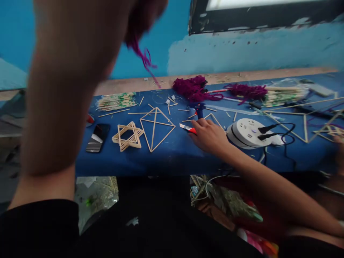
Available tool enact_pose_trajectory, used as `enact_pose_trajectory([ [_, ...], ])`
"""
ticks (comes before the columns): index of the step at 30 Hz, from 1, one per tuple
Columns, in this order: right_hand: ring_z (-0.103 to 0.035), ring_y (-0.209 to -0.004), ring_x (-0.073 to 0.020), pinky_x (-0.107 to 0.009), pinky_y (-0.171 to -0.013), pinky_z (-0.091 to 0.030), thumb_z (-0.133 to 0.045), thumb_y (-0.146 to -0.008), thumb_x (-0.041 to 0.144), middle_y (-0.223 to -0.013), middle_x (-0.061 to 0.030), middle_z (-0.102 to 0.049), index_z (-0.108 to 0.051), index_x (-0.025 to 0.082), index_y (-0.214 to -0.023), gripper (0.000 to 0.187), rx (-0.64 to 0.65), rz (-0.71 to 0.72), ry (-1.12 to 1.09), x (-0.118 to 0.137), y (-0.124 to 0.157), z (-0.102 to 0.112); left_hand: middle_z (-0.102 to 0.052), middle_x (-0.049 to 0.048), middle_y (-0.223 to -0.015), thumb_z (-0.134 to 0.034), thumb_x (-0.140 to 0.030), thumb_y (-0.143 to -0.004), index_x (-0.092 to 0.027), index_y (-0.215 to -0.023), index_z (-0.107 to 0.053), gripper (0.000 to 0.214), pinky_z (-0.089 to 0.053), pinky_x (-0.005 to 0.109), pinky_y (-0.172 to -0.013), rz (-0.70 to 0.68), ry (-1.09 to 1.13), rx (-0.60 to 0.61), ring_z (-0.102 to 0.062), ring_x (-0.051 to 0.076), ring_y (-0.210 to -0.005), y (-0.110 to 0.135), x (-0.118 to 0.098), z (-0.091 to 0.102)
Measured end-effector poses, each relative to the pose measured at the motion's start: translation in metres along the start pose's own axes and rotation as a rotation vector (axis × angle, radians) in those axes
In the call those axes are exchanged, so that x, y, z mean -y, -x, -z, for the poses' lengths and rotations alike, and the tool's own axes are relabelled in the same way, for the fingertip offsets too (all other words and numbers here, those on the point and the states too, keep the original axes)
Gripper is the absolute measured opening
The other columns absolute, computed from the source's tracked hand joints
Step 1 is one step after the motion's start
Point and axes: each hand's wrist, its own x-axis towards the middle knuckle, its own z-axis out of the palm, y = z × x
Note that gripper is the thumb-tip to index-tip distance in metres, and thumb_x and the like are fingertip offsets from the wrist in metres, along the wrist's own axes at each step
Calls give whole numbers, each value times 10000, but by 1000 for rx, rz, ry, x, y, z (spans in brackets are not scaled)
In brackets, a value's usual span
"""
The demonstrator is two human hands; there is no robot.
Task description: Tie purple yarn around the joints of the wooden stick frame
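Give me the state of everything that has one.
Left hand: raised, purple strands hanging from it
Right hand: over the cutter
Cutter: blade out
Glue gun: power unclear
Power strip: two plugs in
Phone: lying flat
Star frame: assembled
Kite-shaped frame: assembled
Purple heap: loose, tangled

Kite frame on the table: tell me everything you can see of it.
The kite frame is made of thin, pale sticks that look like wood: four outer sides, a long spine and a crossbar. It lies on the blue table, longer end toward the near edge, right of the star. The right hand is apart from it; whether the star touches it is unclear.
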Motion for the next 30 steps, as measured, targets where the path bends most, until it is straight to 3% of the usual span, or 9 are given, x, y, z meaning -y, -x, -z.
enact_pose_trajectory([
  [4,-713,-1098,-245,-385,-899,-644,-682,-980,531,-1411,-167,-644,-524,210,-1559,681,-201,398,-964,45,52,-3,-786,-48,-884,-710,-225,-1026,-135,-1109,-831,172,-439,98,-575,74,433,-186,-612,-6,-588,95,-61,-53],
  [7,-717,-950,-157,-272,-704,-619,-692,-967,588,-1596,-132,-527,-295,388,-1699,856,-121,535,-1518,91,91,-21,-743,17,-689,-710,-219,-1020,-113,-1050,-847,176,-451,135,-483,255,641,-152,-590,51,-503,162,-78,-121],
  [9,-674,-799,-96,-219,-639,-566,-619,-1039,466,-1380,-75,-681,-455,410,-1624,610,-267,436,-1613,113,107,-35,-710,18,-646,-646,-273,-1058,-125,-975,-849,265,-471,152,-509,436,608,-243,-581,63,-508,198,-77,-156],
  [11,-661,-753,-83,-198,-654,-544,-611,-1045,296,-1056,-34,-754,-681,334,-1430,393,-381,338,-1468,124,114,-48,-698,23,-645,-649,-278,-1051,-133,-809,-820,330,-501,167,-587,510,550,-186,-618,77,-571,226,-72,-177],
  [15,-661,-691,-85,-206,-676,-545,-661,-991,185,-805,-16,-732,-802,202,-1116,189,-270,354,-1176,124,119,-62,-736,44,-718,-654,-254,-1033,-139,-675,-737,385,-531,184,-683,637,495,-153,-688,104,-671,265,-62,-182],
  [18,-640,-683,-71,-182,-612,-516,-698,-978,231,-890,-21,-726,-773,201,-1137,178,-140,362,-1230,130,122,-68,-768,65,-787,-645,-294,-1037,-146,-672,-724,401,-569,226,-799,728,546,-146,-755,155,-825,278,-59,-177],
  [21,-667,-754,-83,-186,-642,-533,-702,-973,230,-986,-34,-732,-724,213,-1195,224,-126,364,-1289,145,125,-76,-693,46,-657,-655,-385,-1031,-149,-633,-717,468,-545,238,-721,754,622,-139,-692,142,-698,281,-56,-177],
  [25,-713,-794,-102,-223,-760,-575,-697,-981,205,-916,-3,-760,-710,236,-1178,200,-143,348,-1305,160,123,-86,-692,51,-671,-672,-486,-1014,-130,-870,-842,420,-523,244,-645,840,744,-123,-637,138,-641,282,-48,-178],
  [30,-718,-788,-123,-266,-722,-602,-769,-945,286,-1113,-57,-740,-560,281,-1534,625,1,208,-1392,162,106,-90,-666,31,-687,-618,-567,-1039,-90,-1149,-834,535,-438,221,-594,839,845,-8,-532,95,-585,291,-34,-170],
])
